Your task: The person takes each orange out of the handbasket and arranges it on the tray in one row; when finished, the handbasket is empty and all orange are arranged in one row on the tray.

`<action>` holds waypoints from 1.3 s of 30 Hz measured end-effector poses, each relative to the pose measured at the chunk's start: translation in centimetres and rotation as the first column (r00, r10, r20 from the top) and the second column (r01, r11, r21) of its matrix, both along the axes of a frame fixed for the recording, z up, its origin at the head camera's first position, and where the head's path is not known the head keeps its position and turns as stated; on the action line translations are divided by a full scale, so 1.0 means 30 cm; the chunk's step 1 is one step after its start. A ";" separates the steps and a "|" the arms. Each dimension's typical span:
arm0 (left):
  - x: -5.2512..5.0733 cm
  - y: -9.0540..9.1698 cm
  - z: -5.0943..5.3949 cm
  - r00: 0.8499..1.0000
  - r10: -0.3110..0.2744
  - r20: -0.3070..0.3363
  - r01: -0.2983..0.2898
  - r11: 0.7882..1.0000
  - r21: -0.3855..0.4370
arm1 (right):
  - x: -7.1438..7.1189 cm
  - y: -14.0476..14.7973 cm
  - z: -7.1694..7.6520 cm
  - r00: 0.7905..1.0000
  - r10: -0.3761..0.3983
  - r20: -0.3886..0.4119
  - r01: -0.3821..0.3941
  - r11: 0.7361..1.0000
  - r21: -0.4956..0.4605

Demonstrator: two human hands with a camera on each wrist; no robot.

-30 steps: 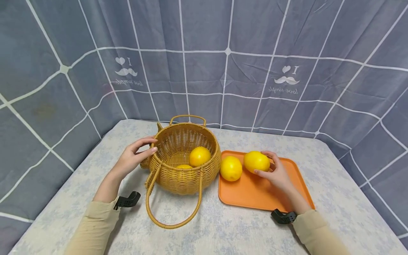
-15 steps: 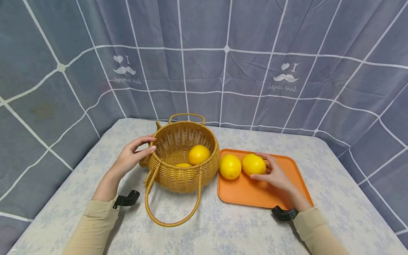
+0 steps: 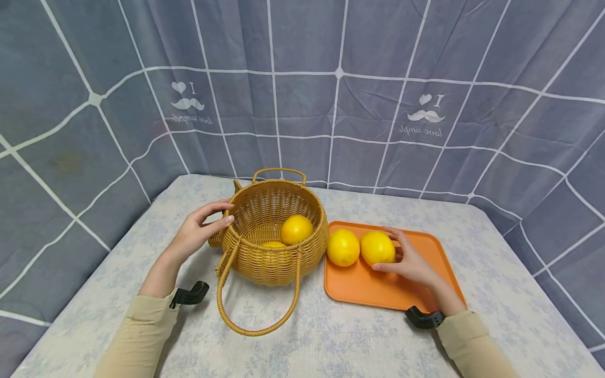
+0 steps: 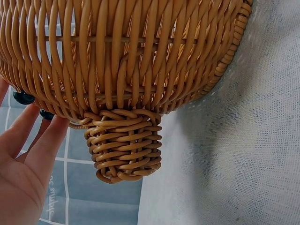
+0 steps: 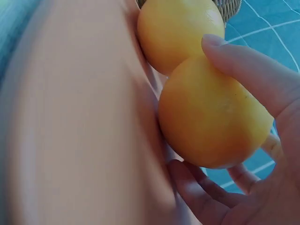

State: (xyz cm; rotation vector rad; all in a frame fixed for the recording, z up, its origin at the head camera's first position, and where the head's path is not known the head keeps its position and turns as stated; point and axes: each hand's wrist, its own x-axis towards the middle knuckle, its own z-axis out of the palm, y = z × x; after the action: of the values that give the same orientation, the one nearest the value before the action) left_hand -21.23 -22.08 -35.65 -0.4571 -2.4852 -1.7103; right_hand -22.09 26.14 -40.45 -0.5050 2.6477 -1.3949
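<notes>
A wicker basket (image 3: 269,268) holds two yellow fruits, one (image 3: 296,230) plain to see and another (image 3: 274,244) mostly behind the front rim. My left hand (image 3: 191,233) grips the basket's left rim, above the woven spout (image 4: 125,145) in the left wrist view. On the orange tray (image 3: 368,291) lie two more yellow fruits side by side. My right hand (image 3: 408,262) has its thumb and fingers round the right one (image 3: 377,248); in the right wrist view that fruit (image 5: 211,117) is between thumb and fingers, against the left one (image 5: 178,28).
The basket's long handle (image 3: 257,333) hangs forward onto the pale patterned tablecloth (image 3: 340,346). A small upright handle (image 3: 279,169) stands at the back rim. Behind the table hangs a grey-blue curtain (image 3: 302,105) with white lines. The tray lies just right of the basket.
The fruit in my right hand has moved slightly left and down beside the other tray fruit, and has turned. My left hand stays at the basket rim.
</notes>
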 end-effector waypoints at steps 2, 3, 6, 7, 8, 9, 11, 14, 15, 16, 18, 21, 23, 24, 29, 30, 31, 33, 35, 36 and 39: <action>0.000 0.000 0.000 1.000 0.001 0.000 -0.001 1.000 0.001 | 0.020 -0.023 0.027 1.000 0.002 -0.012 -0.002 1.000 0.011; 0.000 0.000 0.000 1.000 0.002 0.001 -0.002 1.000 0.001 | 0.029 -0.031 0.038 1.000 0.009 -0.018 -0.008 1.000 0.014; 0.000 0.000 0.001 1.000 0.003 0.002 -0.003 1.000 0.002 | 0.037 -0.041 0.049 1.000 0.023 -0.011 -0.023 1.000 0.013; 0.000 0.000 0.001 1.000 0.004 0.003 -0.004 1.000 0.001 | 0.030 -0.036 0.036 1.000 0.024 -0.005 -0.024 1.000 0.007; 0.000 0.000 0.001 1.000 0.005 0.004 -0.005 1.000 -0.001 | 0.021 -0.030 0.022 1.000 0.025 0.000 -0.025 1.000 0.001; 0.001 0.000 0.001 1.000 0.005 0.004 -0.005 1.000 -0.003 | 0.012 -0.022 0.006 1.000 0.026 0.007 -0.026 1.000 -0.005; 0.001 0.000 0.001 1.000 0.008 0.004 -0.008 1.000 -0.008 | -0.007 -0.010 -0.024 1.000 0.024 0.016 -0.024 1.000 -0.012; 0.001 0.000 0.002 1.000 0.010 0.004 -0.010 1.000 -0.011 | -0.011 -0.010 -0.034 0.999 0.030 0.015 -0.029 1.000 -0.010; 0.000 0.000 0.002 1.000 0.010 0.004 -0.010 1.000 -0.012 | -0.011 -0.011 -0.034 0.999 0.035 0.011 -0.035 0.999 -0.008; 0.000 0.000 0.002 1.000 0.009 0.004 -0.009 1.000 -0.012 | -0.009 -0.011 -0.033 0.999 0.042 0.006 -0.042 0.999 -0.009; 0.000 0.000 0.002 1.000 0.007 0.004 -0.007 1.000 -0.011 | -0.007 -0.012 -0.031 0.999 0.052 0.000 -0.052 0.999 -0.016; -0.001 0.001 0.002 1.000 0.004 0.005 -0.004 1.000 -0.010 | -0.004 -0.010 -0.028 0.999 0.049 0.002 -0.049 0.999 -0.018; -0.001 0.001 0.003 1.000 0.002 0.004 -0.002 1.000 -0.009 | -0.004 -0.010 -0.030 0.999 0.038 0.002 -0.038 0.999 -0.016; -0.001 0.002 0.003 1.000 0.002 0.002 -0.002 1.000 -0.009 | -0.005 -0.009 -0.032 0.999 0.032 0.003 -0.032 0.999 -0.010; -0.001 0.002 0.004 1.000 0.006 -0.004 -0.006 1.000 -0.016 | -0.014 -0.002 -0.047 1.000 0.018 -0.004 -0.018 1.000 0.018; -0.001 0.002 0.005 1.000 0.007 -0.006 -0.008 1.000 -0.018 | -0.015 0.000 -0.049 1.000 0.023 -0.005 -0.023 1.000 0.017; -0.001 0.002 0.005 1.000 0.009 -0.006 -0.009 1.000 -0.020 | -0.017 0.001 -0.050 1.000 0.029 -0.006 -0.029 0.999 0.014; -0.001 0.003 0.006 1.000 0.009 -0.009 -0.010 1.000 -0.022 | -0.019 0.002 -0.052 0.999 0.044 -0.006 -0.044 0.999 -0.001; -0.001 0.003 0.006 1.000 0.011 -0.010 -0.011 1.000 -0.025 | -0.018 0.002 -0.050 0.998 0.057 -0.004 -0.057 0.998 -0.013; -0.001 0.003 0.006 1.000 0.011 -0.009 -0.011 1.000 -0.025 | -0.018 0.003 -0.049 0.998 0.062 -0.006 -0.062 0.998 -0.019; -0.001 0.003 0.007 1.000 0.013 -0.005 -0.013 1.000 -0.025 | -0.016 0.004 -0.046 0.998 0.069 -0.003 -0.069 0.997 -0.038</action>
State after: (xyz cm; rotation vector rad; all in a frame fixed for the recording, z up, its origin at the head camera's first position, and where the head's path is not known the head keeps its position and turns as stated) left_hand -21.25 -21.98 -35.45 -0.4454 -2.5035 -1.6732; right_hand -22.59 26.27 -41.82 -0.5960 2.5835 -1.4287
